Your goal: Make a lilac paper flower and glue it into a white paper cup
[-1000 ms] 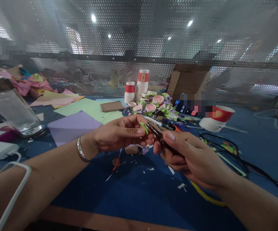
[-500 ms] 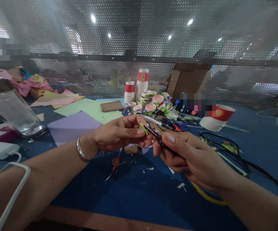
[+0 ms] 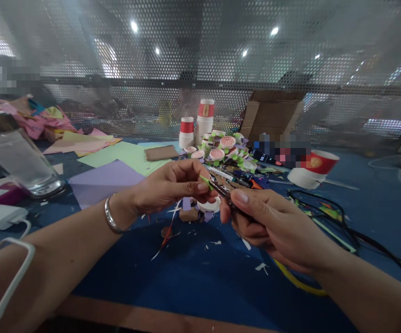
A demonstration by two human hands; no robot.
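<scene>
My left hand [image 3: 182,185] pinches a small piece of bright green paper [image 3: 206,181] between thumb and fingers, in front of the pile of decorated cup pieces. My right hand [image 3: 262,222] is closed around a slim, dark, pointed metal tool [image 3: 223,192]. The tool's tips meet the green paper; whether they are scissor blades or tweezers I cannot tell. Below the hands, on the blue table, lies a round white piece with purple paper tabs [image 3: 209,206], partly hidden by my left fingers. A small brown cardboard piece [image 3: 188,214] lies beside it.
Behind the hands are a pile of round cup pieces with green and purple tabs [image 3: 217,154], stacked paper cups [image 3: 205,125] and a phone [image 3: 263,157]. Purple paper [image 3: 106,180] and a glass [image 3: 23,162] stand left. Black cables [image 3: 346,222] and a red-white cup [image 3: 321,164] are right.
My left hand has shifted slightly left and up, with the green paper still in it. More of the white piece with purple tabs shows below. My right hand has moved slightly left.
</scene>
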